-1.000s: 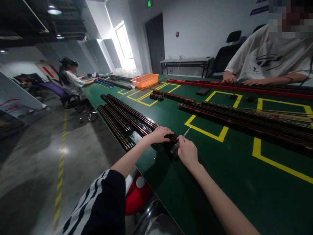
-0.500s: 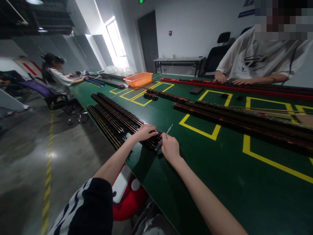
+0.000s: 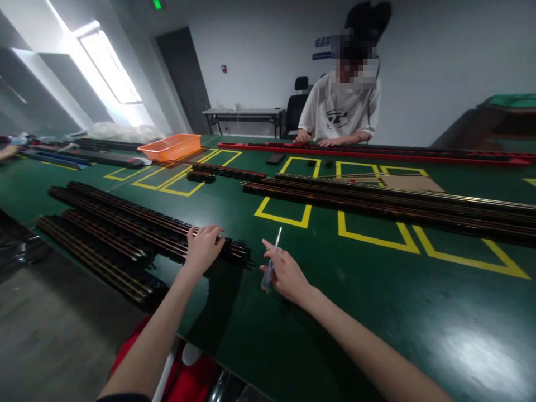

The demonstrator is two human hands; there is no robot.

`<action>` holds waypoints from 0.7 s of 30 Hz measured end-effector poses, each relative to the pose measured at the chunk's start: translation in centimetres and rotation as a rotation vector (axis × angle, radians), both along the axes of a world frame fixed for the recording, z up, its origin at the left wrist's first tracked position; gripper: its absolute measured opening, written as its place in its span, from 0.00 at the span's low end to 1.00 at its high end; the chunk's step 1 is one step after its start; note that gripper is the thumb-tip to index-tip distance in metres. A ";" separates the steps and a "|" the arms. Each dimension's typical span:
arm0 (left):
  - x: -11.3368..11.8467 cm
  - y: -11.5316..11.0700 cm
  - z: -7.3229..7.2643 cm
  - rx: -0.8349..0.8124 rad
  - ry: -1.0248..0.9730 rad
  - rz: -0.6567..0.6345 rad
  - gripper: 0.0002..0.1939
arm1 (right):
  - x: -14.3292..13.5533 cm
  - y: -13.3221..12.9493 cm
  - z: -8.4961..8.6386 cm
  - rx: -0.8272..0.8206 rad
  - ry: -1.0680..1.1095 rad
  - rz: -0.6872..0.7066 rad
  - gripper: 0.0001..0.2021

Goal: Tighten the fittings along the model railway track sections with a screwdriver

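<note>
Several long dark strips with copper-coloured rods (image 3: 138, 215) lie side by side on the green table (image 3: 251, 318) at the left. My left hand (image 3: 204, 245) rests over the right part of the rear strips, its fingers curled around the edge of one. To the right of the strips' ends, my right hand (image 3: 285, 272) holds a screwdriver (image 3: 268, 273) with a clear handle, its thin metal tip pointing up and away. That hand is apart from the strips, with the index finger partly stretched.
More long strips (image 3: 377, 206) cross the table at the right. Farther back are an orange basket (image 3: 171, 148), a short strip piece (image 3: 201, 176), a dark flat block (image 3: 275, 159) and a long red strip (image 3: 377, 152). A person (image 3: 339, 106) sits across the table.
The view has turned to the right. My right hand has moved off the strips' ends with the screwdriver, and a gap now separates my hands. My left hand stays on the strips.
</note>
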State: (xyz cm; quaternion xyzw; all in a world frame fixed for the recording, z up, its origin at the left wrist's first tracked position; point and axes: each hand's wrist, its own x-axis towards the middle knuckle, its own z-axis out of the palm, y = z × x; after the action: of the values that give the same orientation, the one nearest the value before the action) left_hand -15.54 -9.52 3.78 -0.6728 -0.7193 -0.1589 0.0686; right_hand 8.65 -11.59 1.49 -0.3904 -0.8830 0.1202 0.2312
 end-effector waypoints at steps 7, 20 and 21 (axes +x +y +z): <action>9.6 0.5 0.7 0.083 -0.081 -0.310 0.13 | 8.7 -4.0 0.2 -0.052 -0.075 -0.074 0.09; 23.3 6.8 -5.2 0.060 -0.154 -0.547 0.20 | 22.9 -0.7 -1.9 0.042 -0.204 -0.447 0.12; 23.9 7.7 -5.3 0.062 -0.149 -0.532 0.21 | 23.8 0.4 -2.0 0.049 -0.208 -0.491 0.13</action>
State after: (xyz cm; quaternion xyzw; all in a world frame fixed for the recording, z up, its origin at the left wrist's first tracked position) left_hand 8.32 -1.85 -1.53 -0.8219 -0.5153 -0.2425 -0.0080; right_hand 32.46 -11.24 -0.50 -0.5974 -0.7835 -0.0016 0.1709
